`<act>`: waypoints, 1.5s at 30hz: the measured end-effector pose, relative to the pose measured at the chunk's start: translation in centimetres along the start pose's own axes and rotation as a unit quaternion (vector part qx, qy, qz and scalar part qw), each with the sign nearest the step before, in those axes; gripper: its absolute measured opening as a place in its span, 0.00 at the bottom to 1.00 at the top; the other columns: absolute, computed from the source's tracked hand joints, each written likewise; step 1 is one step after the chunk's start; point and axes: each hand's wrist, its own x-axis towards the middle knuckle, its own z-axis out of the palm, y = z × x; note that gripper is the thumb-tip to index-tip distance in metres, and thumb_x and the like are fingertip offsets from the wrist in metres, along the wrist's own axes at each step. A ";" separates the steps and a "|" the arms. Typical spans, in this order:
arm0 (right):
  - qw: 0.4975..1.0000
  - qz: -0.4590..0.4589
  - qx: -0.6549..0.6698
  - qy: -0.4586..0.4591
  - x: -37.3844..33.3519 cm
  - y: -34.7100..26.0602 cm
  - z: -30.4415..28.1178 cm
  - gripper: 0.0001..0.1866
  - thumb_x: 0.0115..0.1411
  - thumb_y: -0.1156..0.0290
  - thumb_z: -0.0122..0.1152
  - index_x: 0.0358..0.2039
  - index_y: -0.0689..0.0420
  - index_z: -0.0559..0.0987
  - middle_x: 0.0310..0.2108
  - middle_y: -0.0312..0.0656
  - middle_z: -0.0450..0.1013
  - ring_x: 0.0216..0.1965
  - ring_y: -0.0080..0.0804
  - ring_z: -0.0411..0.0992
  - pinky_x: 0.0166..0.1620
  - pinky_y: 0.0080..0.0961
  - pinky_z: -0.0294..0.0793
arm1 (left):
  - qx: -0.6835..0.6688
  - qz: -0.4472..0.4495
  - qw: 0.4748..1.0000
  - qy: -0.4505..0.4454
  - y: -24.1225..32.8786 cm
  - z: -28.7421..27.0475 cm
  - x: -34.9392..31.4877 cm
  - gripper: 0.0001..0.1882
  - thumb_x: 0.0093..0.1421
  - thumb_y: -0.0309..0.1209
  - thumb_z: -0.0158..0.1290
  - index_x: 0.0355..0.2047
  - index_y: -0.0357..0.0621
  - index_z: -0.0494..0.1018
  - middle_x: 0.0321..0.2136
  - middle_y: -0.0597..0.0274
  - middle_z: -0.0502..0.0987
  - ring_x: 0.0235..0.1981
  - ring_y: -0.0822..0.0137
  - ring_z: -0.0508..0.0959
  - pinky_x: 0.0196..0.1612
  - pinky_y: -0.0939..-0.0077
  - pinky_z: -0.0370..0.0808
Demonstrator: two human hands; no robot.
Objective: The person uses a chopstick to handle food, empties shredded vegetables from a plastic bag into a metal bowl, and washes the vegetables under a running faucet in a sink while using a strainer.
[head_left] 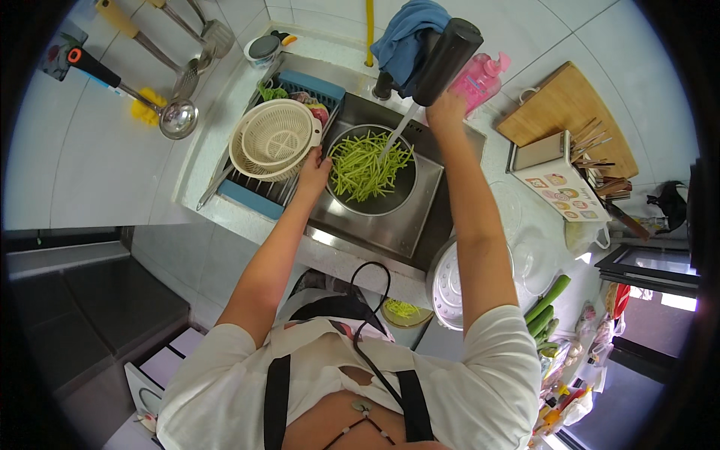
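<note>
A metal bowl (405, 196) of thin green cut stalks (367, 166) sits in the steel sink (409, 232). Water pours onto the stalks from a black faucet (448, 61). My left hand (313, 174) is closed at the near right rim of a cream plastic colander (247, 154), left of the bowl. A smaller round basket (279, 135) is nested inside the colander. My right hand (448, 110) reaches behind the faucet, beside a pink pump bottle (480, 79); its fingers are mostly hidden, so its grip is unclear.
Under the colander lies a blue-edged drying rack (251, 198). A blue cloth (409, 41) hangs over the faucet base. At right are a white perforated steamer tray (445, 285), a chopstick holder (559, 180) and a wooden board (574, 112). Ladles (178, 118) hang at left.
</note>
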 end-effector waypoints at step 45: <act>0.709 0.486 0.474 -0.189 -22.0 -6.8 4.7 0.14 0.44 0.73 0.53 0.32 0.67 0.74 0.25 0.50 0.73 0.29 0.38 0.72 0.34 0.30 0.69 | -0.388 -0.242 0.879 -0.134 -0.7 -1.5 -3.8 0.27 0.62 0.47 0.34 0.57 0.48 0.49 0.54 0.58 0.60 0.54 0.58 0.61 0.54 0.58 0.60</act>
